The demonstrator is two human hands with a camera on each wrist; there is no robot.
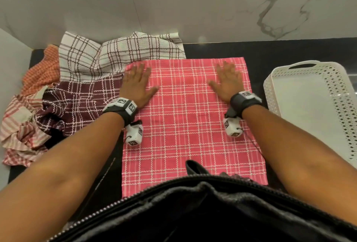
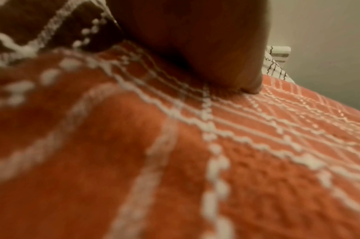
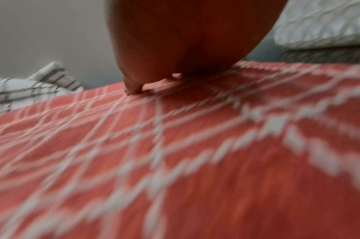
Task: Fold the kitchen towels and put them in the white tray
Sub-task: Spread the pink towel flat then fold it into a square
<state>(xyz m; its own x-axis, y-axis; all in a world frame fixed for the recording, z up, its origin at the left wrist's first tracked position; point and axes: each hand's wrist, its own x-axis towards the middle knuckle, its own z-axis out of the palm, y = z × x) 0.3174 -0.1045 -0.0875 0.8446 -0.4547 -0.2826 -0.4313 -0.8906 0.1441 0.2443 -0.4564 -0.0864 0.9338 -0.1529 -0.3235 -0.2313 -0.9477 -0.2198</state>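
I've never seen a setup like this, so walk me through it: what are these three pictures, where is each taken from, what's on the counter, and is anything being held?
There is no machine: a person works with bare hands and wears three cameras. The wide picture comes from the head, looking down. The two blurry close-ups come from cameras at the wrists, looking along each palm. A pink checked cloth lies spread on the dark counter. The left hand and the right hand lie flat on its far end, fingers straight; nothing is gripped. On the left sits a pile of crumpled cloths: white checked, maroon, orange and striped. On the right stands a white perforated basket.
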